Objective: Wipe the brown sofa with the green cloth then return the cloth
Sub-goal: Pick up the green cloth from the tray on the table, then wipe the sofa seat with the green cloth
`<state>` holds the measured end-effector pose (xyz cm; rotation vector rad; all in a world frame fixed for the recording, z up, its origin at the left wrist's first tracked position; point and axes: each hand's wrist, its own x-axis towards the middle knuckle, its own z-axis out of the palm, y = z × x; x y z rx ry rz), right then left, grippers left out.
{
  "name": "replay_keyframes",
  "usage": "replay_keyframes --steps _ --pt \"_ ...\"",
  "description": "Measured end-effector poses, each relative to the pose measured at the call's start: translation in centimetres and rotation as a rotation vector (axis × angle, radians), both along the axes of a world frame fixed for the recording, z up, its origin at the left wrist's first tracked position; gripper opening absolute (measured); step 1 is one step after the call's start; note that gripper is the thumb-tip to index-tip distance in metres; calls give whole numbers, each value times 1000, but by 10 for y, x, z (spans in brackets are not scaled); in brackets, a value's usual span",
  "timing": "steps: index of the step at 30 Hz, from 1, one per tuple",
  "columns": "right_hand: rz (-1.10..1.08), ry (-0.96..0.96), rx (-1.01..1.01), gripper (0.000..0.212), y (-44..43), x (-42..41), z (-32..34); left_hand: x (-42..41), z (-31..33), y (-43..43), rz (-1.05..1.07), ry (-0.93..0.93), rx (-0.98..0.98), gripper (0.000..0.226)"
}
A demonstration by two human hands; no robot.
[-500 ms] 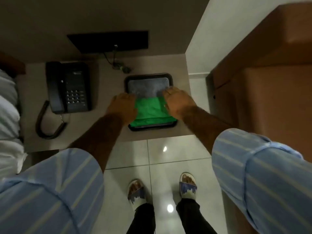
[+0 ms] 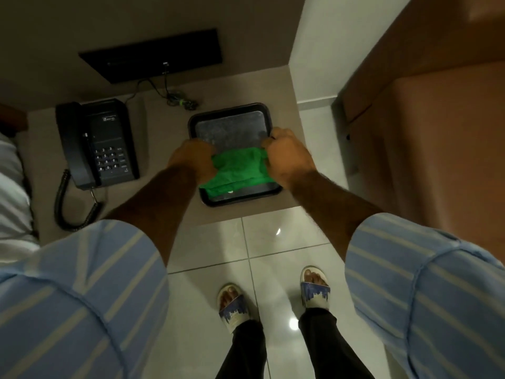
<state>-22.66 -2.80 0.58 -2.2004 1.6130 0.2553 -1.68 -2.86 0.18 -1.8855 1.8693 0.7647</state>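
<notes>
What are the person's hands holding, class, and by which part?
The green cloth: the left hand grips its left end, the right hand its right end, bunched over the black tray.

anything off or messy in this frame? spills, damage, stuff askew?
Nothing spilled or damaged. The green cloth is bunched between the left hand and right hand over the black tray, expected mid-pickup. The tray's bare inside looks scuffed or dusty. Small cable tangle behind the black phone, otherwise tidy.
</notes>
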Motion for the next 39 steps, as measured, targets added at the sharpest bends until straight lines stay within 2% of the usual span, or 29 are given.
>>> replay_keyframes --steps 4,8,15,21,25,28,30,32,36,39 --pt "-160 -85 51 38 4 -29 47 -25 58 -14 -122 65 -121 33" --pt "-308 -131 11 25 15 -78 97 -75 110 -24 -152 186 -148 36" --pt "-569 -90 -79 40 74 -208 168 -214 179 -7 -383 268 -217 30" --pt "-841 -128 -75 35 154 -337 198 -350 207 45 -624 385 -299 24" --pt "-1074 -179 -103 32 237 -426 192 -445 202 99 -727 433 -251 23" --pt "-1243 -225 -106 32 312 -483 179 -514 191 152 -705 491 -206 12" --pt "-1336 -248 -83 33 364 -518 168 -559 179 191 -634 554 -162 12" --pt "-1431 -267 -81 32 417 -551 157 -603 166 234 -540 662 -43 18" --pt "-1621 -392 -125 27 526 -609 131 -690 140 328 -321 902 232 17" --pt "-1725 -498 -83 36 599 -638 102 -747 115 394 -264 881 260 23"
